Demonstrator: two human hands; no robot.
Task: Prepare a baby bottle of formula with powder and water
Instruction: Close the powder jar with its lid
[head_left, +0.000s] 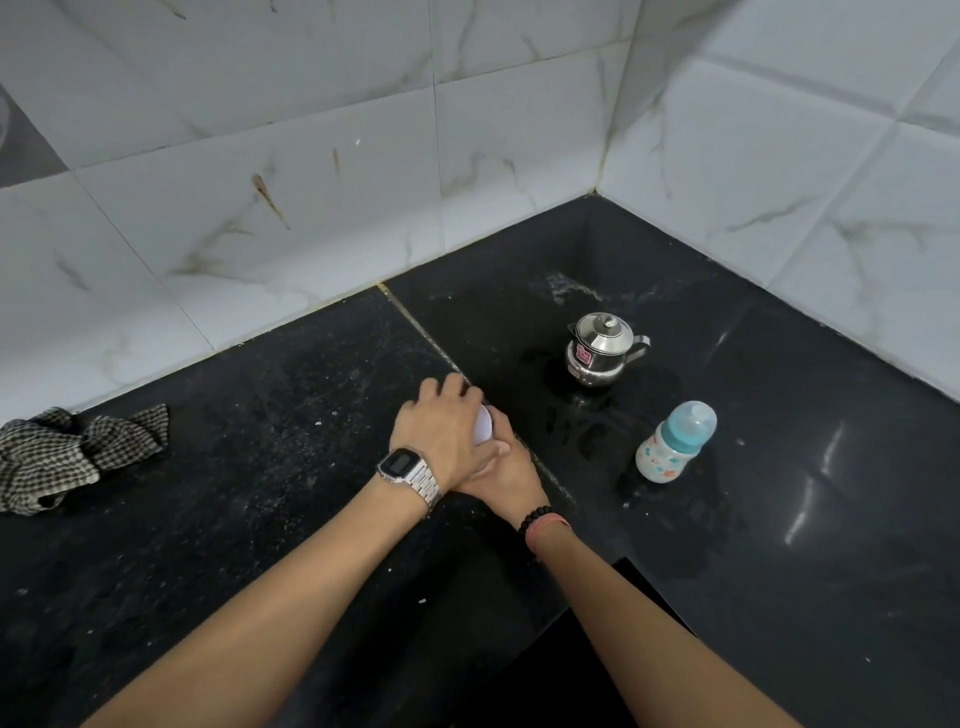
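Note:
A small white container stands on the black counter, mostly hidden by both hands. My left hand, with a metal watch on its wrist, lies over its top. My right hand wraps around its side from below. A baby bottle with a teal collar, a clear cap and a patterned body stands to the right, untouched. Behind it stands a small steel pot with a lid and a spout.
A checked cloth lies crumpled at the left by the wall. Wet patches mark the black counter around the pot and bottle. White tiled walls meet in a corner behind. The counter edge steps inward near my right forearm.

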